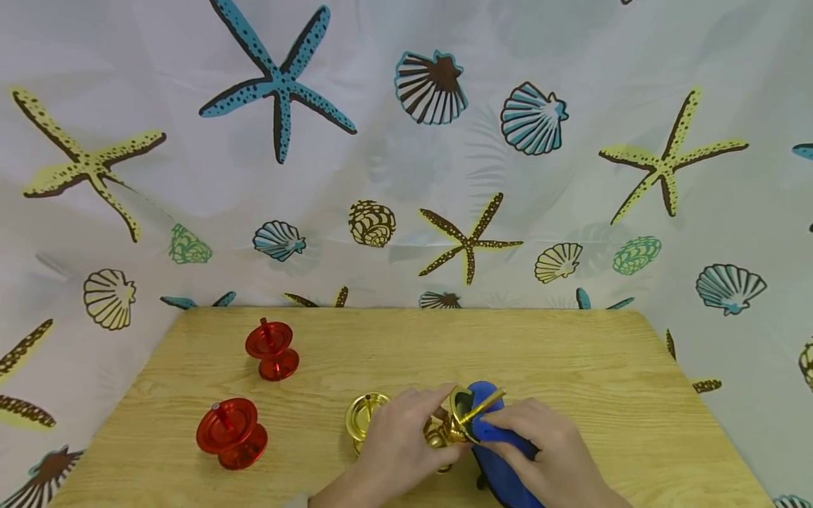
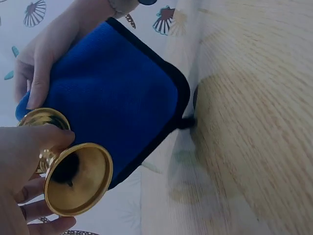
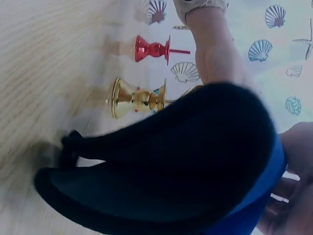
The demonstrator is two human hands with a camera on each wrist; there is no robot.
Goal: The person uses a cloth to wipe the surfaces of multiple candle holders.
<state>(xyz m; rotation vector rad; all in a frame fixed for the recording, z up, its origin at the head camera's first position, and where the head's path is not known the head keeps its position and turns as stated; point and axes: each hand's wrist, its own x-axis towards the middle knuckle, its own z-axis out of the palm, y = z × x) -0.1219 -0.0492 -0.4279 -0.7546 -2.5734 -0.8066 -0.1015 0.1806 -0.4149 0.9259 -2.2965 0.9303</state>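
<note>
A shiny gold candle holder (image 2: 93, 171) with a flared base and a thin central spike is tilted in my left hand (image 1: 403, 437). The left fingers and thumb grip it round its narrow middle. My right hand (image 1: 552, 441) pinches a blue cloth (image 1: 504, 473) with black edging, its fingertips at the dish beside the spike. Part of the cloth is bunched against the inside of that dish, while the rest hangs below the right hand. A second gold candle holder (image 1: 358, 416) stands upright just left of my left hand, which partly hides it.
Two red metallic candle holders, one farther back (image 1: 272, 342) and one nearer (image 1: 231, 430), stand on the left of the wooden table (image 1: 571, 346). A pale curtain (image 1: 381, 162) printed with starfish and shells hangs behind the table and along its sides.
</note>
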